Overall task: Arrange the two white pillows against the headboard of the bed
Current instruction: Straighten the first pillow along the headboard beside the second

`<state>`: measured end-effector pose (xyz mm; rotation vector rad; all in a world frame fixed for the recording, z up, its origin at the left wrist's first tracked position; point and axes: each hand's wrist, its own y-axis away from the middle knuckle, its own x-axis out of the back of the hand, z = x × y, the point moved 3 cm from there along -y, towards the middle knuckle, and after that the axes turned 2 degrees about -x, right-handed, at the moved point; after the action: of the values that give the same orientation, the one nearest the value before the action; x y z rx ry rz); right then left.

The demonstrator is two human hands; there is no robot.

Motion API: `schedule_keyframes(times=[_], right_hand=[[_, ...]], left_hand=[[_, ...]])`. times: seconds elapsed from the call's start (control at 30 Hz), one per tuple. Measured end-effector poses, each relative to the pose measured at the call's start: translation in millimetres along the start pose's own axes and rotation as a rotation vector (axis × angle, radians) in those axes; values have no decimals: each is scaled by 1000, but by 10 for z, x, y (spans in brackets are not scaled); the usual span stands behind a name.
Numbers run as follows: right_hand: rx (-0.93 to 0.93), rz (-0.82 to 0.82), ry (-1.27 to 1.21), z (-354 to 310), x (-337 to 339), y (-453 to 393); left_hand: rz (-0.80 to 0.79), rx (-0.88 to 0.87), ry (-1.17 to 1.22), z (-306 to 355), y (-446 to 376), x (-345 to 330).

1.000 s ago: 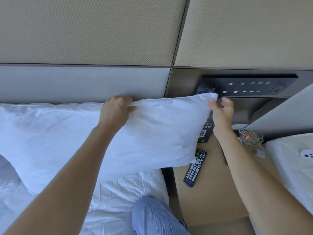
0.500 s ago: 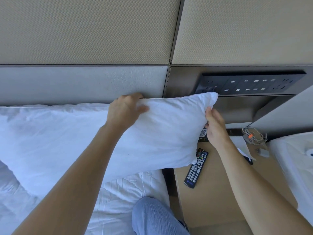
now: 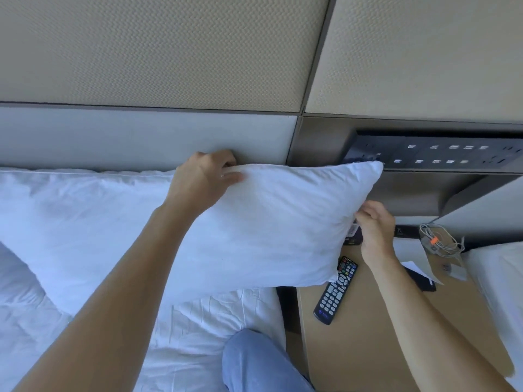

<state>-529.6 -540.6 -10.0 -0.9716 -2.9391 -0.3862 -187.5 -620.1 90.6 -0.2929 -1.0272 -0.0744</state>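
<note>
A large white pillow [image 3: 268, 227] stands tilted on the bed [image 3: 203, 321], its top edge close to the grey padded headboard [image 3: 127, 137]. My left hand [image 3: 203, 182] grips the pillow's top edge near the middle, fingers folded over it. At the pillow's right side edge, my right hand [image 3: 375, 230] has its fingers curled onto the fabric. The pillow's right end hangs past the mattress over the nightstand. Behind it on the left, the piped edge of a second white pillow [image 3: 85, 174] lies along the headboard; the rest of it is hidden.
A wooden nightstand [image 3: 368, 349] stands right of the bed with a black remote [image 3: 335, 291], papers and a coiled cable [image 3: 441, 241]. A dark switch panel [image 3: 441, 154] sits in the wall above it. Another white bed [image 3: 498, 278] is at far right. My knee in jeans [image 3: 254, 363] rests on the mattress.
My right hand has slid from the pillow's top right corner down its right edge. My left hand has shifted right along the top edge, and the pillow sits closer to the headboard.
</note>
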Motion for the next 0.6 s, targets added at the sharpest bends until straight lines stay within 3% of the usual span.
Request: schedule_keyframes(times=[0.07, 0.13, 0.23, 0.33, 0.43, 0.53, 0.6], right_hand=[[224, 132, 53, -347, -57, 162], [516, 119, 173, -765, -269, 371], [917, -133, 482, -1201, -930, 674], [1140, -385, 955, -1167, -1669, 911], [1157, -420, 1131, -1081, -1921, 961], [999, -315, 1000, -1121, -1845, 920], [943, -335, 964, -1138, -1896, 995]], left_hand=[[-7, 36, -43, -372, 97, 232], [-7, 69, -127, -794, 224, 472], [-8, 116, -196, -1236, 337, 738], [23, 115, -185, -1387, 369, 852], [93, 113, -158, -1412, 375, 909], [196, 58, -110, -1387, 380, 967], [218, 32, -140, -1404, 420, 1017]])
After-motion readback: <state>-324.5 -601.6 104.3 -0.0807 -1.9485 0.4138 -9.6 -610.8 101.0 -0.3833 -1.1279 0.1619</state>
